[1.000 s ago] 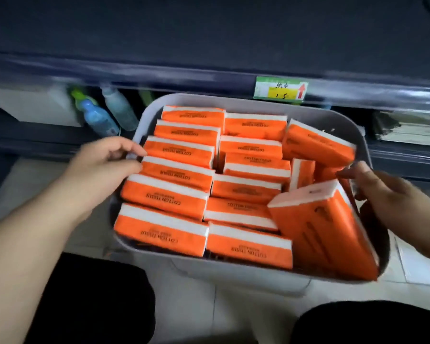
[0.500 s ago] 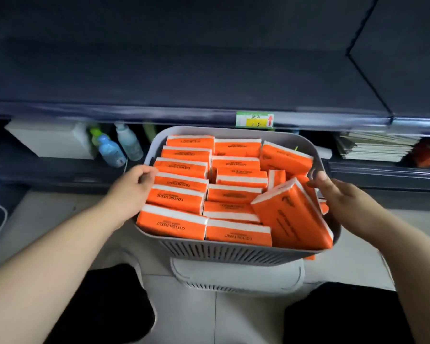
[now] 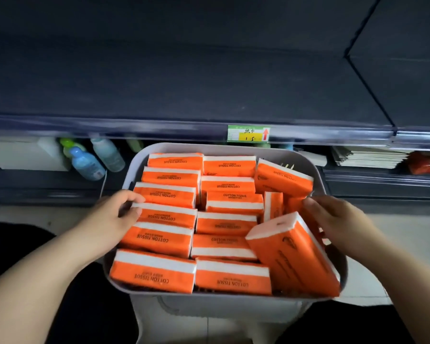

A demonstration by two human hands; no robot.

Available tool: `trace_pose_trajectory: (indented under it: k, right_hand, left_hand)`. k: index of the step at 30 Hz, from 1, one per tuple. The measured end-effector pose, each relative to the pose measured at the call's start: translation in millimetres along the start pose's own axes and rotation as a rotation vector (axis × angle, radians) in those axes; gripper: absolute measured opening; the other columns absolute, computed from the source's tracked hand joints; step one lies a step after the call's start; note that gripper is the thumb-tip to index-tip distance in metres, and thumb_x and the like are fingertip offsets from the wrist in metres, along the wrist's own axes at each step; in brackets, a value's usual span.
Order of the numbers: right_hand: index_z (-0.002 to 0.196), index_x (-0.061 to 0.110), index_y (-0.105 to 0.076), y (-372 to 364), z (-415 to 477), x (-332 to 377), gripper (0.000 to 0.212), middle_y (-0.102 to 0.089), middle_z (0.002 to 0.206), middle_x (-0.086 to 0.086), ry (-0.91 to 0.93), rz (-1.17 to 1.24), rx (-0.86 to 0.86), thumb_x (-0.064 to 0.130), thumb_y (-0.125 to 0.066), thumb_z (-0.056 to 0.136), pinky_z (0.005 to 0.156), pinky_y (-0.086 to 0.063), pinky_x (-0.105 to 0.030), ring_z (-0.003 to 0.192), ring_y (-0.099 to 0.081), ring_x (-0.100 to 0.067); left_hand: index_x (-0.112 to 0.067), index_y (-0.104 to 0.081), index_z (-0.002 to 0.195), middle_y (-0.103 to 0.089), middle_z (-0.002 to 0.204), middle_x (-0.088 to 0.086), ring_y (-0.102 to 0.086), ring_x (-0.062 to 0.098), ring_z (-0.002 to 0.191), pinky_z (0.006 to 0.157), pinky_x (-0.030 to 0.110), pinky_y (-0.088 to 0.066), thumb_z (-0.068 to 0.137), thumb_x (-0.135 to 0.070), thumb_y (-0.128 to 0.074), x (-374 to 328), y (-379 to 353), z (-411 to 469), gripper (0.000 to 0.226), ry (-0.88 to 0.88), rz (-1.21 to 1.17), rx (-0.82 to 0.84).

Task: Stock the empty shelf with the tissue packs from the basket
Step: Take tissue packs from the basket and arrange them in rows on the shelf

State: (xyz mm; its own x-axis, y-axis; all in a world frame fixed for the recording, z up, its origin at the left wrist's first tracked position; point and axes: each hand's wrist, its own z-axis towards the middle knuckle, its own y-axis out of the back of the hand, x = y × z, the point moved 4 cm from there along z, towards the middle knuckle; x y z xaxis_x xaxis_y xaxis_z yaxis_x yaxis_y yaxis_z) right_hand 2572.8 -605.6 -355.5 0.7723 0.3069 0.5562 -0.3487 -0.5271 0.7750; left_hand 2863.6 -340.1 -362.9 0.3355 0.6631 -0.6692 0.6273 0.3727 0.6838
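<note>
Below the empty shelf [image 3: 184,83]: basket [image 3: 209,147], full; the tissue packs [image 3: 225,223] are all inside it, none stocked yet.
Left hand [image 3: 112,217]: fingers curled on the basket's left rim.
Right hand [image 3: 335,219]: curled on the right rim, fingertips hidden.
Handling: I judge the packs light, soft and slick-wrapped, so I'd squeeze gently.
Hold: I'd pinch across the long sides; the tilted pack [image 3: 293,254] looks easiest.

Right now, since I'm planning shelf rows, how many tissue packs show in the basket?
16 packs: six down the left column, six down the middle, four jumbled on the right. More may be hidden deeper in the basket.
</note>
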Motion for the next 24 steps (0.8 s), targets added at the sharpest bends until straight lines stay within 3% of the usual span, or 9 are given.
trace_pose_trajectory:
  k: [3,6,12,15,18,21,23,24]
  right_hand:
    - [0.092,0.038,-0.062,-0.4,-1.0,-0.5,0.022,-0.067,0.087,0.006,-0.001,0.088,-0.026,0.051,-0.045,0.09,0.077,-0.054,-0.037,0.083,-0.065,-0.017]
    - [0.093,0.041,-0.061,-4.4,1.6,3.5,0.016,-0.066,0.095,0.005,0.019,0.154,-0.006,0.048,-0.047,0.092,0.083,-0.051,-0.038,0.09,-0.062,-0.018]
    - [0.108,0.036,-0.062,-3.9,4.6,14.2,0.026,-0.065,0.106,0.002,-0.001,0.209,-0.002,0.049,-0.047,0.091,0.09,-0.049,-0.041,0.097,-0.061,-0.02]
    - [0.103,0.035,-0.063,-7.1,5.0,15.8,0.023,-0.06,0.111,0.004,0.033,0.155,-0.031,0.046,-0.046,0.092,0.085,-0.044,-0.036,0.099,-0.058,-0.018]
    - [0.086,0.041,-0.059,-6.6,8.6,14.9,0.016,-0.059,0.102,0.006,0.035,0.104,-0.056,0.046,-0.045,0.093,0.078,-0.039,-0.031,0.095,-0.057,-0.017]
    - [0.073,0.033,-0.058,-0.9,9.7,14.7,0.031,-0.064,0.089,0.004,-0.013,0.111,-0.002,0.051,-0.041,0.092,0.077,-0.048,-0.035,0.088,-0.062,-0.02]
    - [0.081,0.026,-0.062,5.1,8.4,17.6,0.04,-0.067,0.089,0.001,-0.014,0.073,0.028,0.055,-0.036,0.091,0.083,-0.05,-0.039,0.092,-0.063,-0.022]
    - [0.087,0.025,-0.065,9.0,7.3,20.3,0.042,-0.068,0.099,-0.002,0.016,0.013,0.009,0.054,-0.035,0.091,0.089,-0.048,-0.039,0.103,-0.061,-0.024]
  left_hand:
    - [-0.042,-0.056,0.088,-0.058,0.119,0.001,-0.054,0.018,0.111,0.098,0.036,-0.04,0.093,-0.02,-0.054,5.4,-5.6,-3.8,0.022,0.01,-0.087,-0.056]
    - [-0.043,-0.057,0.086,-0.061,0.113,-0.006,-0.054,0.014,0.107,0.089,0.029,-0.039,0.094,-0.021,-0.052,3.7,-7.1,-4.9,0.024,-0.009,-0.152,-0.139]
    - [-0.035,-0.061,0.095,-0.063,0.107,-0.011,-0.055,0.012,0.103,0.084,0.028,-0.038,0.095,-0.027,-0.051,-3.0,2.3,-0.9,0.013,-0.03,-0.103,-0.17]
    - [-0.036,-0.061,0.095,-0.063,0.107,-0.012,-0.056,0.011,0.101,0.083,0.03,-0.041,0.094,-0.029,-0.05,-4.5,4.0,5.2,0.013,-0.013,-0.046,-0.137]
    - [-0.039,-0.059,0.089,-0.061,0.105,-0.016,-0.055,0.009,0.098,0.078,0.029,-0.041,0.094,-0.03,-0.05,-3.8,5.6,15.4,0.014,-0.003,-0.005,-0.096]
    - [-0.04,-0.054,0.084,-0.059,0.103,-0.012,-0.056,0.009,0.09,0.068,0.027,-0.04,0.093,-0.026,-0.051,-5.2,4.9,23.1,0.016,0.01,0.057,-0.074]
    - [-0.036,-0.052,0.084,-0.059,0.103,-0.005,-0.056,0.013,0.087,0.068,0.03,-0.041,0.092,-0.025,-0.052,-9.9,3.7,27.4,0.014,0.01,0.133,-0.08]
    - [-0.034,-0.051,0.084,-0.059,0.103,-0.001,-0.056,0.016,0.087,0.07,0.031,-0.041,0.091,-0.025,-0.052,-13.9,4.5,28.4,0.011,0.01,0.183,-0.094]
